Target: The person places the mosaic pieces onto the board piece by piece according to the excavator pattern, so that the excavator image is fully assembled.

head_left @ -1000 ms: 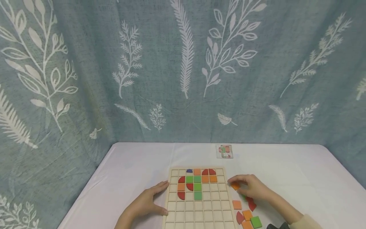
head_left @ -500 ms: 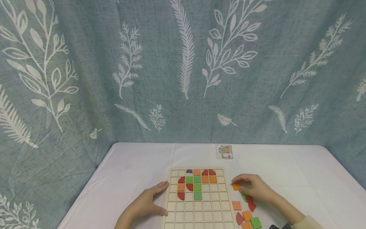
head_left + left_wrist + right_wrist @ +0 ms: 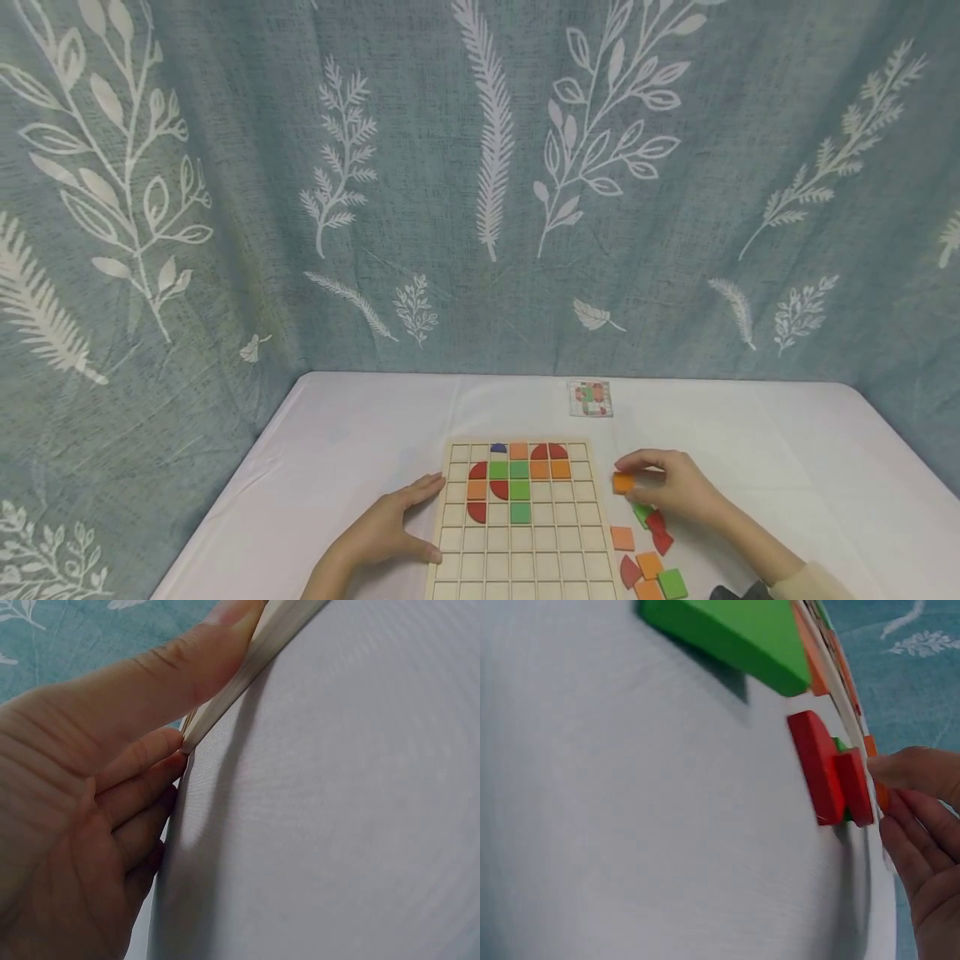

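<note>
A wooden grid board (image 3: 487, 567) lies on the table with red, green, orange and blue pieces in its upper cells. My left hand (image 3: 388, 527) rests along its left edge, thumb and fingers spread apart. In the left wrist view, the thumb (image 3: 150, 682) lies at the board's rim (image 3: 255, 664). To the right of the board, my right hand (image 3: 678, 486) pinches an orange square tile (image 3: 623, 482) between thumb and fingertips. Just below that hand are a green piece (image 3: 642, 514) and red pieces (image 3: 657, 527), the red ones partly overlapping.
Further down the board's right side lie orange squares (image 3: 622, 538), a red quarter-round piece (image 3: 630, 572) and a green square (image 3: 672, 583). A small pattern card (image 3: 591, 399) sits beyond the board. A patterned curtain (image 3: 450, 208) hangs behind the white table (image 3: 360, 433).
My right hand has shifted slightly right, away from the board, and the orange tile between its fingers has turned straighter. The left hand stays at the board's edge.
</note>
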Tool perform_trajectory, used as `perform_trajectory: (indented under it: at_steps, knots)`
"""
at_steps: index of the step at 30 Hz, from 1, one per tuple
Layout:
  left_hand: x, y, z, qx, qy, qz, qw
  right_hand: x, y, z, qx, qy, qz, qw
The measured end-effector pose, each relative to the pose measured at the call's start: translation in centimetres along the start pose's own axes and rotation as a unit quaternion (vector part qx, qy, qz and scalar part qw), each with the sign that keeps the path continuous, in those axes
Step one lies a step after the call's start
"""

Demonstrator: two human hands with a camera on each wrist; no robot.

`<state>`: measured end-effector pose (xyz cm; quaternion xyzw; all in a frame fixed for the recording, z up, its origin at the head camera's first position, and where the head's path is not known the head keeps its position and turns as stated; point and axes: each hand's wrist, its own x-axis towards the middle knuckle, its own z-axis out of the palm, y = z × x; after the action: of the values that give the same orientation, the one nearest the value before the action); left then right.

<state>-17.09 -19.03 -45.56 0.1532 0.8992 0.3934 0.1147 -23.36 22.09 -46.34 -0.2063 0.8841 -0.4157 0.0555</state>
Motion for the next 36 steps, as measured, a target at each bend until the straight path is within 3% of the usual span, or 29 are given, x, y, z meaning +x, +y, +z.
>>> perform_trajectory:
  at_steps: [7,14,21,30,36]
  knots:
    - [-0.1,0.0,0.1,-0.011,-0.004,-0.008,0.9999,-0.3,-0.2,-1.0,0.067,0.01,-0.02,0.998]
    - [-0.2,-0.3,0.1,-0.013,-0.004,-0.004,0.9999,-0.2,-0.1,-1.0,0.098,0.01,-0.029,0.995]
    - [-0.3,-0.4,0.2,-0.019,-0.009,-0.001,0.9998,0.4,-0.7,0.7,0.11,-0.008,-0.045,0.993]
    - [-0.2,-0.6,0.3,-0.009,-0.004,0.001,0.9999,1.9,-2.4,3.2,0.128,-0.03,-0.109,0.985]
    - [-0.1,-0.5,0.2,-0.009,-0.002,0.0,1.0,2.9,-3.5,4.4,0.119,-0.032,-0.128,0.984]
